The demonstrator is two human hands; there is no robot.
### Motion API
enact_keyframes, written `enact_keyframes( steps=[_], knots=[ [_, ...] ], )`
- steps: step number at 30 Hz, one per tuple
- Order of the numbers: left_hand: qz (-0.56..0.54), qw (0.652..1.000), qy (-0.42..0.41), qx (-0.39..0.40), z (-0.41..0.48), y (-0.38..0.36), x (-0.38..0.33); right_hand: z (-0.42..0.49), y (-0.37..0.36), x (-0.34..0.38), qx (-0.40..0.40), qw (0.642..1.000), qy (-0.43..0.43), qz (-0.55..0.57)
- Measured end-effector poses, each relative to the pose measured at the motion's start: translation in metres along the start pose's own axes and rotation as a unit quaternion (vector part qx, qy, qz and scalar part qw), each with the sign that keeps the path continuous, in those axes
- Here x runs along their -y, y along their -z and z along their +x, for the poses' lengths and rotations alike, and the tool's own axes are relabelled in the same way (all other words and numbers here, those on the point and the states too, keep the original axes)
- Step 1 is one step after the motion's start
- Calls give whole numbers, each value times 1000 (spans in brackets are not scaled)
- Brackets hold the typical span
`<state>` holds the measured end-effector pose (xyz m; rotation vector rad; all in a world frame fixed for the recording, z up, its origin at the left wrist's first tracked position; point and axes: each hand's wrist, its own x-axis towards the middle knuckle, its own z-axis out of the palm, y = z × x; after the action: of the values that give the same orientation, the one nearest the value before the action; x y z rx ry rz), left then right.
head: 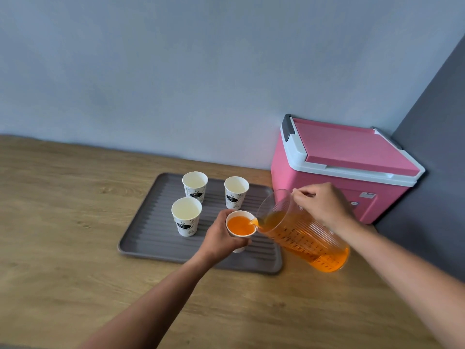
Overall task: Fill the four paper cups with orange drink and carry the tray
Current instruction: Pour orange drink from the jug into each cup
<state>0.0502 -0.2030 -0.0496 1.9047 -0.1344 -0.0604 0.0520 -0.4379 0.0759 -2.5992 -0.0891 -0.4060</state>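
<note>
A grey ribbed tray (156,238) lies on the wooden table with paper cups on it. Three white cups stand empty: far left (195,183), far right (236,188) and near left (186,215). My left hand (221,238) grips the fourth cup (241,224) at the tray's near right; orange drink fills much of it. My right hand (324,205) holds a clear ribbed pitcher (302,233) by its handle, tilted left, and orange drink runs from its spout into that cup.
A pink cooler box (339,167) with a white rim and shut lid stands in the corner right behind the pitcher. The light wall runs behind the tray, a dark wall on the right. Bare wooden tabletop (63,222) stretches left and toward me.
</note>
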Motion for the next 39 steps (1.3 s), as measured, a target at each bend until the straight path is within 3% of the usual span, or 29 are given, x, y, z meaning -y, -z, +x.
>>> enact_keyframes(
  steps=[12, 20, 39],
  knots=[
    [1, 1000, -9, -1, 10, 8, -5, -3, -1, -5, -32, 991, -84, 102],
    [15, 1000, 20, -20, 22, 12, 7, -6, 2, -5, -93, 962, -140, 216],
    [46, 998, 46, -23, 20, 13, 10, -8, 0, 14, -87, 959, -114, 243]
  ],
)
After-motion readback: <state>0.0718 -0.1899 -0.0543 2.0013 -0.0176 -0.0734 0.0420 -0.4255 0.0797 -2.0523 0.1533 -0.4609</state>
